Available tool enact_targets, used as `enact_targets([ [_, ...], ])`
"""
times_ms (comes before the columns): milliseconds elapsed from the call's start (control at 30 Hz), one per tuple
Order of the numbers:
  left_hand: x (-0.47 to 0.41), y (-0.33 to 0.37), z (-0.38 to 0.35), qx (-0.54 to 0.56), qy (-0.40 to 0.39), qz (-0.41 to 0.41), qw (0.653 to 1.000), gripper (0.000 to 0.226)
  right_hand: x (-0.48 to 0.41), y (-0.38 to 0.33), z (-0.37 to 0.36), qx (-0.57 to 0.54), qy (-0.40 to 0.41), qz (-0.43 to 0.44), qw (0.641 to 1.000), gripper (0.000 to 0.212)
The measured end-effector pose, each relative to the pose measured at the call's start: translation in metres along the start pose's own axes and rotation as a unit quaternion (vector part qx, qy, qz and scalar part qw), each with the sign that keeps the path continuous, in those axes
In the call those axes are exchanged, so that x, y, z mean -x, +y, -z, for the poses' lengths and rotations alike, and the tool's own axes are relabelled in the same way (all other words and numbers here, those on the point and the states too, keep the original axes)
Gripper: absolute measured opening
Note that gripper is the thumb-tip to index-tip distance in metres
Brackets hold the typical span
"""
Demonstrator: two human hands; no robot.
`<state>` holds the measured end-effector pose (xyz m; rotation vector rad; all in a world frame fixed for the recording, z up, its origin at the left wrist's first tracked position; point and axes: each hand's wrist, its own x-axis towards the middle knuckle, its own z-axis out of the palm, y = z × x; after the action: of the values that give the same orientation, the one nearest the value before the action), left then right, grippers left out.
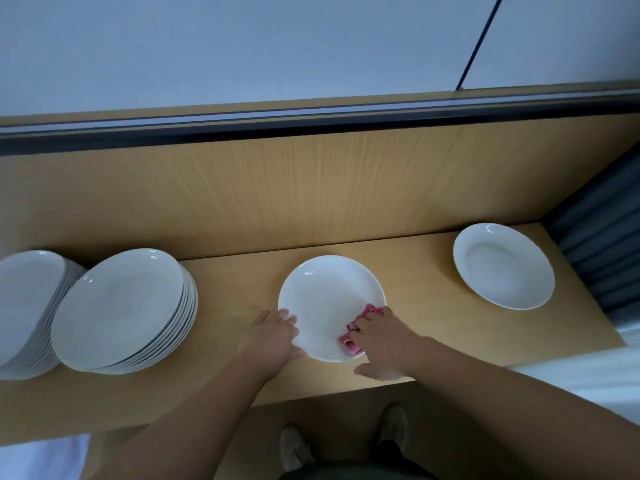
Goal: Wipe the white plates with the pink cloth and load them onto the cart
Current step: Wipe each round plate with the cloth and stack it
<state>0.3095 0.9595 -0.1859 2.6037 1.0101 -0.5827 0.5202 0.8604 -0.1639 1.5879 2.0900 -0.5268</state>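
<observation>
Fingers point(367, 323) of the right hand point(384, 344) are bunched on the pink cloth point(349, 342), pressing it onto the near right part of the centre plate point(329, 296); the thumb is spread over the desk. Fingers point(289, 318) of the left hand point(273, 336) curl over the same plate's left rim, with the thumb at its near edge, holding it.

A pale wall point(242, 46) fills the upper field. Below it, a dark rail point(311, 125) caps a wood-grain back panel point(311, 188) that rises behind the desk point(433, 323).

The desk's right end meets grey pleated fabric point(602, 237), with white fabric point(588, 372) below that. At the left, two stacks of white plates stand touching: the far-left stack point(24, 299) is cut by the frame, and the nearer stack point(117, 306) sits just beside it. A single white plate point(504, 266) lies well apart at the right, near the back panel.

Bare desk separates the nearer stack from the centre plate, and a wider strip separates the centre plate from the single plate. The centre plate's near rim lies close to the desk's front edge. Beneath that edge, two shoes point(294, 448) show on the floor.
</observation>
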Motion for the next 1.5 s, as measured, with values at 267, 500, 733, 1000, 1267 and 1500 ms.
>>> enact_targets([
  [267, 0.001, 0.0, 0.003, -0.016, -0.01, -0.004, 1.0, 0.05, 0.004, 0.011, 0.021, -0.036, 0.013, 0.057, 0.998, 0.031],
  [500, 0.0, 0.014, 0.014, -0.019, -0.016, 0.009, 1.0, 0.056, 0.031, 0.059, 0.033, -0.36, 0.094, -0.027, 0.928, 0.017],
  [733, -0.027, 0.101, 0.012, 0.032, 0.027, 0.032, 0.999, 0.058, 0.063, 0.107, 0.028, -0.539, 0.178, -0.096, 0.817, 0.05],
  [1000, -0.062, 0.158, -0.011, -0.079, -0.028, 0.104, 0.991, 0.055, 0.077, 0.15, 0.012, -0.505, 0.174, -0.086, 0.841, 0.044],
  [1267, -0.055, 0.17, 0.01, -0.03, -0.013, 0.138, 0.99, 0.051, 0.078, 0.165, 0.017, -0.504, 0.168, -0.053, 0.846, 0.046],
  [1500, -0.036, 0.161, 0.075, 0.003, 0.06, 0.199, 0.978, 0.037, 0.073, 0.175, 0.032, -0.504, 0.188, -0.025, 0.843, 0.052],
])
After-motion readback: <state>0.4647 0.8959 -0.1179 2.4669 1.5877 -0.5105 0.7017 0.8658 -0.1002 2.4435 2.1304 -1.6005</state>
